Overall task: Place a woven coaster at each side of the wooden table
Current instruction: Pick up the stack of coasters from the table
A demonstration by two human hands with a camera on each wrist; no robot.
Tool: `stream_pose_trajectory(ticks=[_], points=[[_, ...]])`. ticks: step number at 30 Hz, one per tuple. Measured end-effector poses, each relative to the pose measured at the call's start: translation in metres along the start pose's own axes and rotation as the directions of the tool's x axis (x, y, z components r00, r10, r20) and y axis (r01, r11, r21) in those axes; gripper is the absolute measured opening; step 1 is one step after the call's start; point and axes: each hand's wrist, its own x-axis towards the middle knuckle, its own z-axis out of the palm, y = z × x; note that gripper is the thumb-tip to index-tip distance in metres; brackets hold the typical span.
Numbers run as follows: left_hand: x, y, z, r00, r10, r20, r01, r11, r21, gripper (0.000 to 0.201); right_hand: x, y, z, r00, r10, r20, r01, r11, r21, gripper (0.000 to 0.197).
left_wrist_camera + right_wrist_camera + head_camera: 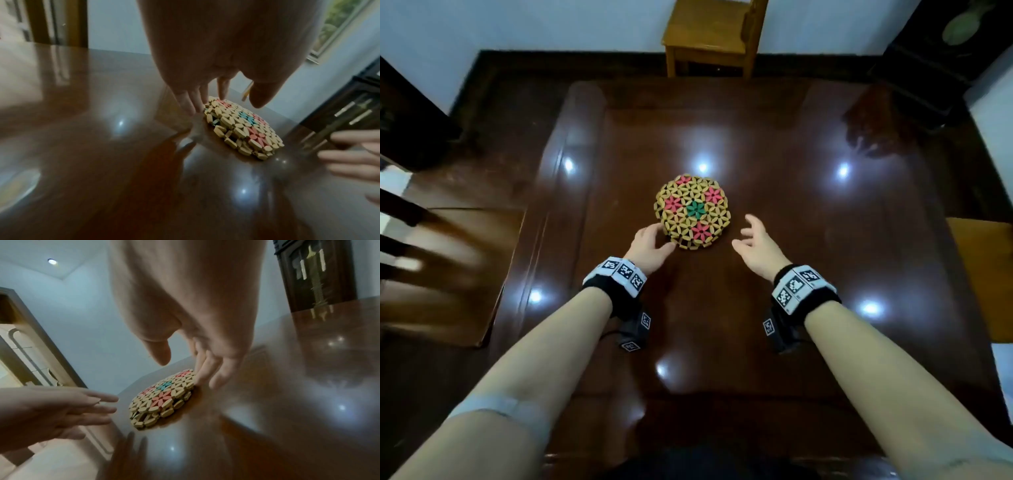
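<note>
Reaching over the glossy dark-brown wooden tabletop [774,205], we see a stack of round woven coasters of tan beads with pink and green flowers [692,211] at its centre. Our left hand [649,245], fingers straight, touches the stack's 8 o'clock edge; our right hand [758,245] hovers spread and empty at 4 o'clock.

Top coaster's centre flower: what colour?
Green, ringed by pink flowers on tan weave; the top coaster shows it best in the head view.
</note>
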Motion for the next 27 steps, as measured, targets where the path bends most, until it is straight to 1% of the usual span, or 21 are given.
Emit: stream_pose_trajectory(ticks=[1,3,5,6,8,9,11,13,14,15,16,17,19,22,24,25,27], points=[[0.005,0.003,0.001,1.000,0.002,0.006,-0.003,1.000,0.026,0.061,0.009,-0.002,0.002,0.999,-0.023,-0.038,0.024,1.000,0.003,0.070],[0.012,0.009,0.003,0.999,-0.039,0.010,0.039,0.999,0.019,0.063,0.023,-0.007,0.003,0.998,-0.006,-0.063,0.002,0.998,-0.061,0.076],[0.017,0.015,0.007,0.998,-0.068,0.016,0.068,0.997,-0.045,0.062,0.036,-0.009,0.007,0.999,0.046,-0.023,-0.047,0.996,-0.078,0.076],[0.018,0.017,0.008,0.997,-0.073,0.022,0.074,0.996,-0.055,0.061,0.041,-0.010,0.009,0.998,0.068,0.003,-0.067,0.996,-0.058,0.074],[0.020,0.018,0.011,0.997,-0.076,0.022,0.077,0.996,-0.044,0.059,0.049,-0.010,0.013,0.998,0.058,0.025,-0.058,0.998,-0.022,0.069],[0.021,0.017,0.012,0.997,-0.077,0.018,0.078,0.995,-0.056,0.060,0.052,-0.009,0.015,0.999,0.041,0.003,-0.041,0.999,-0.024,0.066],[0.021,0.017,0.013,0.997,-0.076,0.001,0.076,0.994,-0.076,0.060,0.055,-0.008,0.018,0.993,0.049,-0.106,-0.048,0.999,0.006,0.059],[0.022,0.014,0.013,0.996,-0.088,-0.022,0.087,0.993,-0.077,0.061,0.056,-0.008,0.020,0.974,0.094,-0.204,-0.073,0.991,0.110,0.052],[0.022,0.013,0.013,0.995,-0.095,-0.029,0.092,0.993,-0.079,0.061,0.056,-0.011,0.021,0.969,0.133,-0.208,-0.096,0.980,0.176,0.048],[0.022,0.012,0.013,0.995,-0.097,-0.031,0.094,0.992,-0.080,0.062,0.056,-0.013,0.023,0.969,0.150,-0.194,-0.100,0.964,0.245,0.041],[0.021,0.013,0.013,0.995,-0.096,-0.034,0.093,0.992,-0.081,0.062,0.056,-0.015,0.024,0.974,0.149,-0.170,-0.099,0.956,0.275,0.028],[0.020,0.013,0.012,0.995,-0.093,-0.039,0.090,0.992,-0.085,0.062,0.055,-0.017,0.025,0.978,0.130,-0.161,-0.081,0.957,0.277,0.019],[0.015,0.013,0.012,0.993,-0.093,-0.077,0.085,0.992,-0.093,0.061,0.050,-0.020,0.026,0.986,0.112,-0.123,-0.077,0.962,0.264,0.030],[0.002,0.017,0.010,0.973,-0.125,-0.194,0.092,0.981,-0.169,0.057,0.033,-0.019,0.024,0.996,0.066,-0.060,-0.047,0.959,0.278,0.043],[-0.010,0.021,0.006,0.957,-0.156,-0.246,0.096,0.967,-0.237,0.056,0.012,-0.016,0.021,0.997,0.048,-0.053,-0.031,0.959,0.283,0.043],[-0.017,0.020,0.005,0.958,-0.151,-0.243,0.086,0.963,-0.256,0.050,0.001,-0.013,0.020,0.998,0.044,-0.051,-0.027,0.957,0.290,0.038],[-0.030,0.018,0.005,0.977,-0.075,-0.201,0.022,0.967,-0.255,0.024,-0.022,-0.005,0.020,0.998,0.051,-0.044,-0.034,0.943,0.330,0.028]])
